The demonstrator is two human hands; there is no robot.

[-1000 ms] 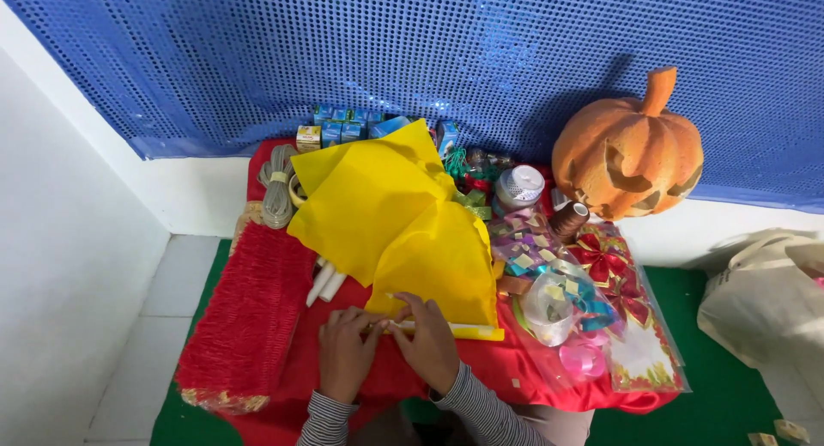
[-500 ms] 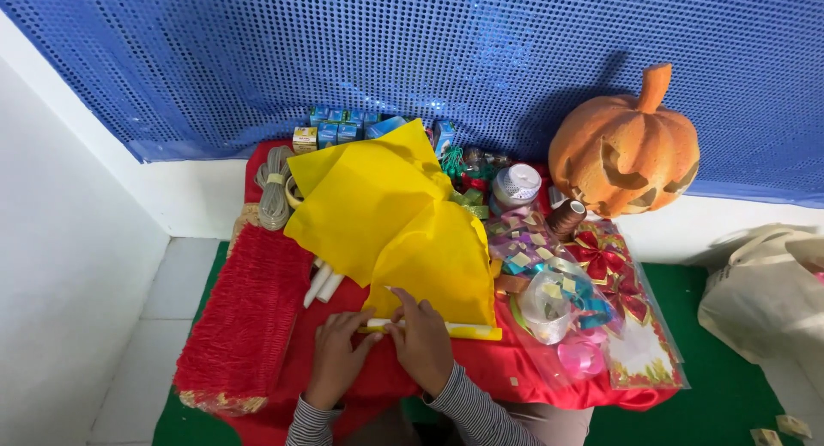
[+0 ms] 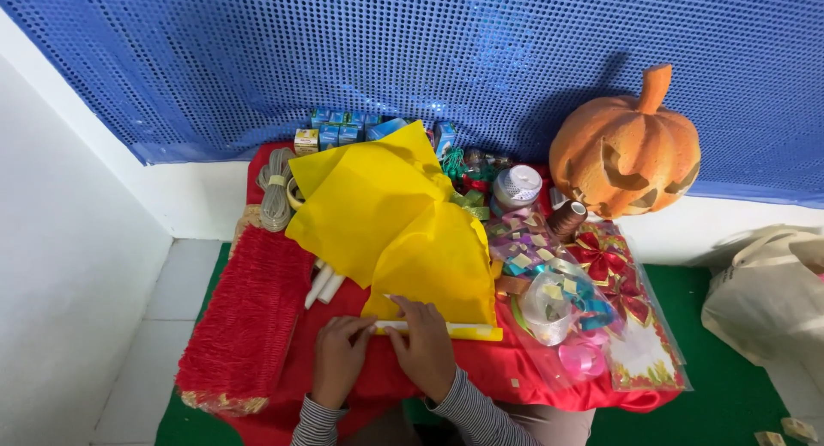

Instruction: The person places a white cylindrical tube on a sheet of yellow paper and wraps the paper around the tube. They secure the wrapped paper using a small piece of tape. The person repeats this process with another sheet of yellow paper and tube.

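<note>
Left hand: the left hand [image 3: 339, 358] lies palm down on the red cloth [image 3: 515, 379], fingers curled, their tips pressing the near end of a white strip [image 3: 433, 327] — flat on it, not wrapped around it.
Right hand: the right hand [image 3: 422, 347] rests just beside the left, fingers spread and bent over the same strip and the lower edge of the yellow paper [image 3: 390, 214]; whether it pinches or only presses cannot be told.
Yellow paper: folded sheets lie in the middle of the table, the near edge running along the strip under both hands.
White sticks: a few pale sticks [image 3: 321, 285] poke out from under the paper's left edge.
Red fringe: a strip of red fringe [image 3: 249, 321] lies to the left — well clear of the hands.
Ribbons: clear bags of bows and ribbon rolls [image 3: 571, 304] sit to the right.
Far side: an orange pumpkin [image 3: 627, 150] stands against the blue sequin backdrop [image 3: 412, 60].
</note>
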